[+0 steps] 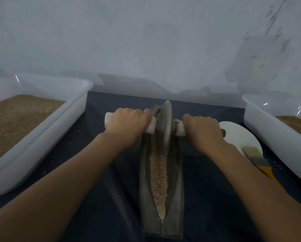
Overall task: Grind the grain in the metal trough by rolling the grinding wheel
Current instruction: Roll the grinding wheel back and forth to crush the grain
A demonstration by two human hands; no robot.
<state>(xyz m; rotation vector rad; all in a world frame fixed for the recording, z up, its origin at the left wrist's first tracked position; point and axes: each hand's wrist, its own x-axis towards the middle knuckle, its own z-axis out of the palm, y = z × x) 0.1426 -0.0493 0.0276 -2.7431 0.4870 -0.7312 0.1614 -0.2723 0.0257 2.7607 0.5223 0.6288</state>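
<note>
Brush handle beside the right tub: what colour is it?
Orange-yellow brush handle, head view.

A large white plastic tub filled with brown grain sits at the left of the dark desk, and a second white tub with a little brown material stands at the right. Between them, near the right tub, a paintbrush with a yellow handle lies on a white round plate, all before a pale, marked wall.

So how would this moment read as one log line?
left hand grips handle | right hand grips handle | grinding wheel at trough's far end | grain in groove
</note>
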